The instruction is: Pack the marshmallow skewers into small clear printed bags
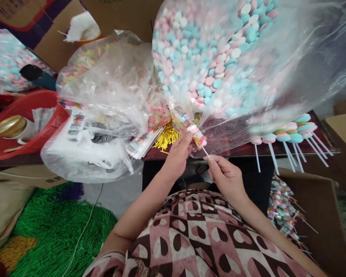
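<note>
At desk's (158, 154) near edge, left hand (178, 153) clamps marshmallow lollipop (201, 141), right hand (226, 173) its stick (206, 152); apparent bagging next needs alignment.

Patterned top (202, 234), seen from above: a checkerboard of dark brown, dusty pink and off-white squares, many bearing a heart in contrasting tone, some hearts divided into two colours. At lower left, fine dark marks (145, 266), too small to read. The left sleeve (111, 261), in matching print, is short; both forearms (145, 207), the left hand (178, 154) and the right hand (226, 175) are bare.
</note>
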A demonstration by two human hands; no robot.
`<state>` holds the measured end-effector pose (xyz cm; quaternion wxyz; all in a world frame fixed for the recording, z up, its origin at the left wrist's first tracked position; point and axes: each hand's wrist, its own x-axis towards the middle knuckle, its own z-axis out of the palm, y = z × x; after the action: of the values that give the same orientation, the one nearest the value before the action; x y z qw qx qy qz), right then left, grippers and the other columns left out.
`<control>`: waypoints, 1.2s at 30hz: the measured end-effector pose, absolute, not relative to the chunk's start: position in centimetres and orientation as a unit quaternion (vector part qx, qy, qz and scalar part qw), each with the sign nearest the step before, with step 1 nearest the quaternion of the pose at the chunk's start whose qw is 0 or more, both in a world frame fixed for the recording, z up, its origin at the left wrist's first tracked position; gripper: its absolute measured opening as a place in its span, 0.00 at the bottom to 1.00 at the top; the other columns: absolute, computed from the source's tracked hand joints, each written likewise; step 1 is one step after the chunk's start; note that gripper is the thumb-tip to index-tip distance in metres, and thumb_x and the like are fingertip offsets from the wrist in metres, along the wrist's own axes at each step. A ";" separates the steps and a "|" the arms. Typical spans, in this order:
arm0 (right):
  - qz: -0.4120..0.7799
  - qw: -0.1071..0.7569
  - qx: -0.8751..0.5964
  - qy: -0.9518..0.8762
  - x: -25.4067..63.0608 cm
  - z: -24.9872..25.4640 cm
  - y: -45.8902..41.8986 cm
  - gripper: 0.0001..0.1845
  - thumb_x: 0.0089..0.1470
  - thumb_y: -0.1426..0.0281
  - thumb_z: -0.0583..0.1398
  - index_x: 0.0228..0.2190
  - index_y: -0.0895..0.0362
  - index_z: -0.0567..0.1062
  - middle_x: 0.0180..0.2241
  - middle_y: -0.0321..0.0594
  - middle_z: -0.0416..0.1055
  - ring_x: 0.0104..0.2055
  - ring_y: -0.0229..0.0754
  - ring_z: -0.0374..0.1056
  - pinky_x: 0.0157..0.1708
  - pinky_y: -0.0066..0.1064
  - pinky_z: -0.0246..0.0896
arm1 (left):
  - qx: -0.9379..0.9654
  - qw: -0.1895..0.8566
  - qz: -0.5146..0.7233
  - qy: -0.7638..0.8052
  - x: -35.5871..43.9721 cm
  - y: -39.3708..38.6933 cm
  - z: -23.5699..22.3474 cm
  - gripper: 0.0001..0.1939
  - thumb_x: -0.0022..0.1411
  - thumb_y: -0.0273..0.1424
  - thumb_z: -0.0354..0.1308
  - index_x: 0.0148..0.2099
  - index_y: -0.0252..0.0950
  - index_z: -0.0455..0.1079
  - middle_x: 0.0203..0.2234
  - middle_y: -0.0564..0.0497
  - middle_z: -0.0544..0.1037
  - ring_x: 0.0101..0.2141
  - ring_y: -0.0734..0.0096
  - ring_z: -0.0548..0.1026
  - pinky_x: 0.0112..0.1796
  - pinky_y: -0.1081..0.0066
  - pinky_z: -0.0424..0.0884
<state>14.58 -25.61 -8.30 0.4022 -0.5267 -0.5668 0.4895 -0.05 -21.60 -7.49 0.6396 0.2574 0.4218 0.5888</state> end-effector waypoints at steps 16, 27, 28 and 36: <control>0.357 0.365 -0.507 -0.695 15.6 -6.3 -24.1 0.15 0.64 0.62 0.55 0.41 0.54 0.80 0.22 0.35 0.73 0.22 0.38 0.68 0.28 0.30 0.63 | 0.203 0.711 0.550 0.388 -0.1 -22.5 -7.6 0.15 0.55 0.36 0.65 0.43 0.34 0.72 0.20 0.58 0.72 0.23 0.76 0.73 0.32 0.72 0.69; 0.171 0.374 -0.442 -0.797 14.4 -6.9 -20.3 0.10 0.63 0.69 0.57 0.38 0.55 0.79 0.34 0.42 0.79 0.37 0.43 0.74 0.38 0.32 0.66 | 0.228 0.761 0.467 0.388 -0.1 -23.4 -7.7 0.13 0.54 0.38 0.64 0.32 0.35 0.64 0.15 0.58 0.70 0.17 0.75 0.72 0.25 0.72 0.70; 0.155 0.374 -0.437 -0.803 14.4 -7.1 -20.2 0.09 0.62 0.69 0.57 0.37 0.55 0.79 0.34 0.42 0.79 0.37 0.43 0.74 0.37 0.32 0.66 | 0.230 0.760 0.465 0.391 -0.1 -23.4 -7.8 0.13 0.54 0.38 0.63 0.33 0.35 0.65 0.15 0.58 0.70 0.17 0.75 0.72 0.25 0.73 0.70; 0.067 0.395 -0.413 -0.818 14.4 -8.0 -19.8 0.06 0.60 0.72 0.59 0.33 0.55 0.78 0.29 0.39 0.78 0.31 0.40 0.73 0.31 0.29 0.64 | 0.253 0.760 0.452 0.394 -0.1 -23.4 -8.8 0.13 0.58 0.38 0.62 0.35 0.35 0.64 0.16 0.59 0.71 0.17 0.75 0.73 0.25 0.74 0.71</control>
<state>14.42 -19.83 -7.97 0.3949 -0.4133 -0.8178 0.0668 -0.05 -23.42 -8.79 0.7596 0.2525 0.3938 0.4519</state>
